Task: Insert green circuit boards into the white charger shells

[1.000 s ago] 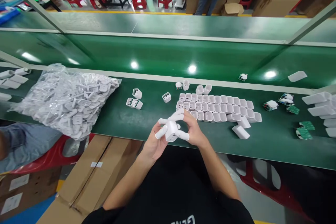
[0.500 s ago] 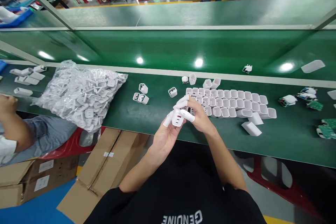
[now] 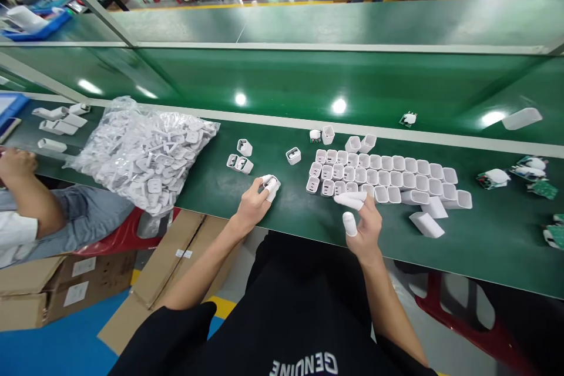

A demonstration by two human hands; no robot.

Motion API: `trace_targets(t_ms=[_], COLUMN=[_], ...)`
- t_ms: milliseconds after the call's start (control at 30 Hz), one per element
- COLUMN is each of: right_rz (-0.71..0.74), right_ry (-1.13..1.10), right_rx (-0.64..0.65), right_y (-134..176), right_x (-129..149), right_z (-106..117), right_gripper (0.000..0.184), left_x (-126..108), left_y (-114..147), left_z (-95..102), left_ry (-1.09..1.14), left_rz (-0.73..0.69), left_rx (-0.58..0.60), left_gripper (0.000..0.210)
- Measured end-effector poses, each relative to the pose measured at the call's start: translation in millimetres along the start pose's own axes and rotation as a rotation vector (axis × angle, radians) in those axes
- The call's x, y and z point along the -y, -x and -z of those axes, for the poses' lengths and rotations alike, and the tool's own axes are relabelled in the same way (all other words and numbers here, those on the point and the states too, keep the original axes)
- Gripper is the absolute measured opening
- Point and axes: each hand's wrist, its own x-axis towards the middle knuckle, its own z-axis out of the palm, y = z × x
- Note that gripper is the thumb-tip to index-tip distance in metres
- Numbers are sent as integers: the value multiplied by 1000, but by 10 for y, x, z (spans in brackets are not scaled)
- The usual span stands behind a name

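The left hand [image 3: 256, 195] is laid on the green worktop [image 3: 220, 188] near its front edge, fingers curled over; white cots are worn on the fingertips [image 3: 272, 185], and whether anything is gripped beneath cannot be told. The right hand [image 3: 365, 226] is held released just above the front edge, its cot-covered fingers [image 3: 351, 200] spread and touching nothing, close to the near row of the shells [image 3: 383, 176]. These white charger shells are stood open-end up in tight rows at the middle of the worktop, and the near left one shows dark ports. Two loose shells [image 3: 426, 217] are laid on their sides just right of the rows.

Three cases [image 3: 239, 158] are grouped left of centre, with a single case [image 3: 293, 155] between them and the rows. A clear bag [image 3: 141, 150] filled with white plug parts is spread toward the left end. Green circuit boards [image 3: 529, 173] are scattered at the right end. A co-worker's hand [image 3: 16, 163] is rested at the far left edge. On the black shirt [image 3: 304, 317], "GENUINE" is read upside down in white letters.
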Motion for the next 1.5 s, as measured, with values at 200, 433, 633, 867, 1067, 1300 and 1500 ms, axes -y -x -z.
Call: trace_targets(t_ms=[200,433,633,867,1067,1300,1500], right_rz=[69,95,93,99,109,108,90], right_ry=[159,199,211,193,149,163,171], right_rx=[21,11,-10,-30,-19,2,-7], right_y=[244,244,225,222,254,299,312], right_x=[-126,-154,-122,-136,-203,-264,-276], right_z=[3,-7,-11,-9,-10,6,0], right_gripper=[20,16,14,15,20,17,18], left_x=[40,16,-68,-258,-885,-1516,-1543], left_y=[-93,-102,-174,-280,-464,-687,-676], left_z=[23,-46,-44,-12,121,302,368], left_ry=[-11,83,216,472,1014,1683,1668], left_rz=[-3,73,189,417,780,1166,1198], left_rx=[-13,-48,-86,-131,-377,-367,-307], left_gripper=[18,18,15,28,42,18,19])
